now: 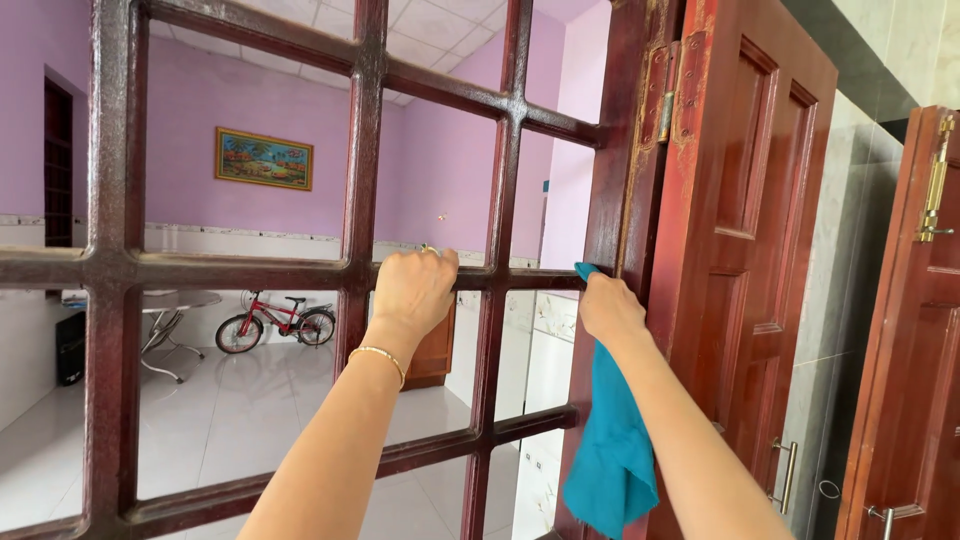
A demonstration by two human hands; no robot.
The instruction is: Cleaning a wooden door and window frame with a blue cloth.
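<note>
- Two hands are working at the dark red window grille (355,272).
- Left hand (413,290) is gripping its crossbar, fingers curled shut.
- Right hand (608,308), seemingly closed, is pressing a teal cloth (612,455) against the grille's right end.

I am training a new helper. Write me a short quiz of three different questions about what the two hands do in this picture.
1. True or false: the left hand grips a horizontal bar of the window grille.
2. The right hand presses which thing against the bar? A) a teal cloth B) a sponge C) a brush
3. Fill in: on the left wrist sits a thin gold ____.

Key:
1. True.
2. A, the teal cloth, which hangs down below the hand.
3. bracelet.
</note>
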